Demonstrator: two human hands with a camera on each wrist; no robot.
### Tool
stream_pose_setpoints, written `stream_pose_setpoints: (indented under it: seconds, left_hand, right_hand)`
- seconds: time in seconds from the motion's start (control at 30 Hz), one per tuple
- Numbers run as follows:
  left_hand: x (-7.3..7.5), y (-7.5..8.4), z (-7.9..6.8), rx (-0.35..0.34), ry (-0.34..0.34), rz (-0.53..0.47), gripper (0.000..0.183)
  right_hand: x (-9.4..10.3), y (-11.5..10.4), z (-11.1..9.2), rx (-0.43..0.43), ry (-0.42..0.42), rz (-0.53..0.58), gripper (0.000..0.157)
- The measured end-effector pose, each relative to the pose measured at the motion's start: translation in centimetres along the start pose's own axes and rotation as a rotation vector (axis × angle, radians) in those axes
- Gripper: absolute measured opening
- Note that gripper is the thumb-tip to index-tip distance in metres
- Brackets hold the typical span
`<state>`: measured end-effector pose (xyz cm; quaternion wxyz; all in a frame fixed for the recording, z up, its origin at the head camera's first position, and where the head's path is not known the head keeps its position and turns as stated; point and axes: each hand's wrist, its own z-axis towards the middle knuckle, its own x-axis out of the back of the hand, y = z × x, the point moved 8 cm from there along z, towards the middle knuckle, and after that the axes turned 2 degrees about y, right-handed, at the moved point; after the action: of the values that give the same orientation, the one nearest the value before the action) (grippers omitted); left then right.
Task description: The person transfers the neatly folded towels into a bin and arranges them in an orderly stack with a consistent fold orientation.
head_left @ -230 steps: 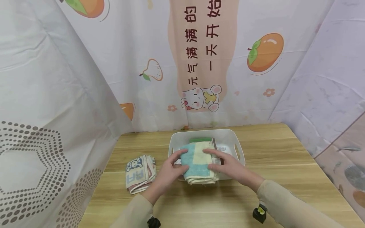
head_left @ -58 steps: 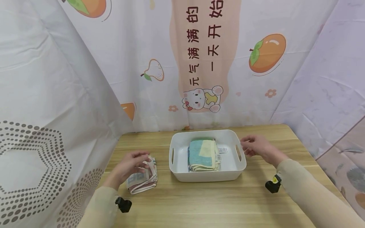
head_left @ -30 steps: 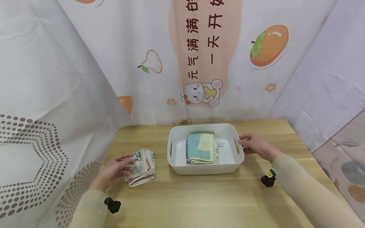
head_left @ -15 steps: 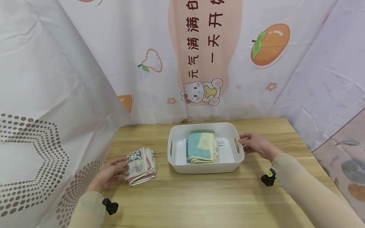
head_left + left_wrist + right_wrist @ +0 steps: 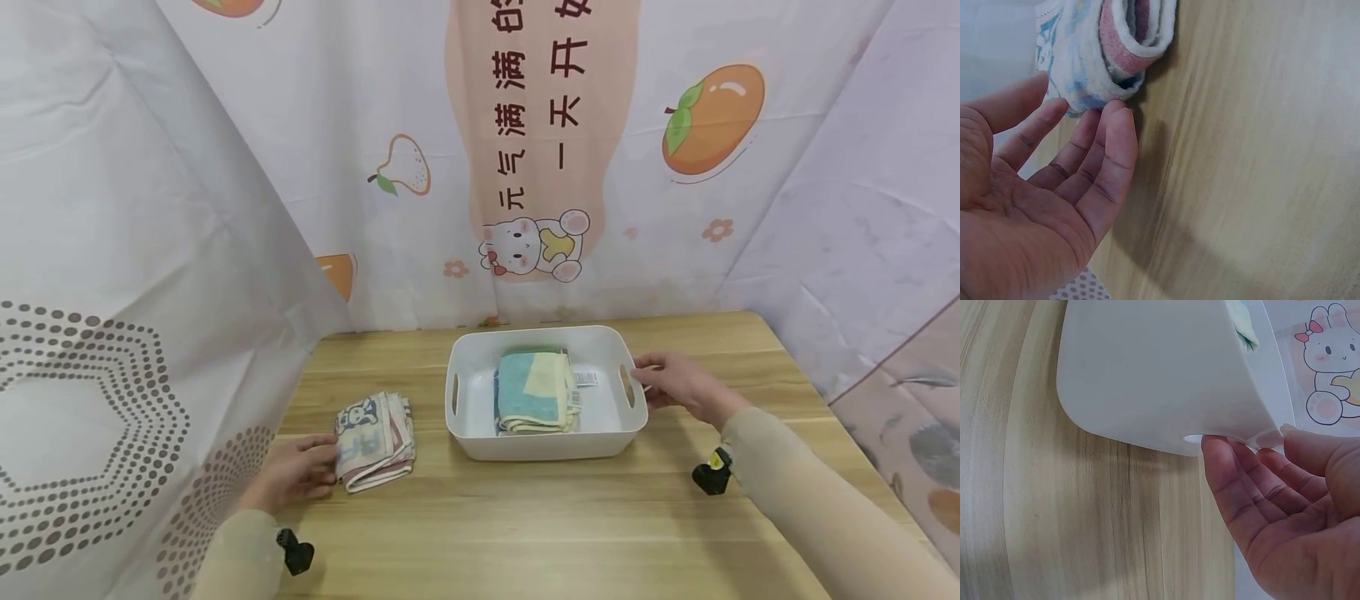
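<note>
A folded towel (image 5: pixel 372 442) with a blue bear print and pink-and-white edges lies on the left of the table. My left hand (image 5: pixel 296 471) is at its left side, fingers loosely bent; in the left wrist view the fingertips (image 5: pixel 1121 122) are at the towel's edge, without gripping it. A white plastic basket (image 5: pixel 551 449) stands at the centre, holding a folded blue-and-cream towel (image 5: pixel 528 387). At the basket's right end, my right hand (image 5: pixel 686 387) pinches the rim by the handle hole, thumb above and fingers below, as the right wrist view shows.
Beneath the blue-and-cream towel lie further folded cloths, mostly hidden, with a white label (image 5: pixel 587 378) beside them. The wooden table (image 5: pixel 525 525) ends at a printed curtain (image 5: pixel 405 250) behind and at the sides.
The blue-and-cream towel, earlier held by both hands over the basket, now lies inside. My right hand has moved to the basket's right rim; my left has passed over the bear towel to its left side.
</note>
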<state>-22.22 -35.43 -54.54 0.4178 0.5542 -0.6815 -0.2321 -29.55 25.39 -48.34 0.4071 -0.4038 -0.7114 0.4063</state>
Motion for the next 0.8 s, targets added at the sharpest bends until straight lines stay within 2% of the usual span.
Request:
stream_pose_setpoints:
  seconds: [0.33,0.57,0.8]
  left_hand:
    - [-0.4,-0.1,-0.1,-0.002,0.001,0.011,0.057]
    - [-1.1,0.4,-0.2,-0.05,-0.022,0.021,0.062]
    - [-1.6,0.7,-0.3,-0.086,-0.06,-0.02,0.062]
  right_hand:
    - [0.1,0.0,0.1,-0.007,0.001,-0.007,0.05]
    - [0.1,0.2,-0.1,0.001,0.009,0.007,0.048]
    - [-0.1,0.3,-0.3,0.004,0.016,0.002,0.049]
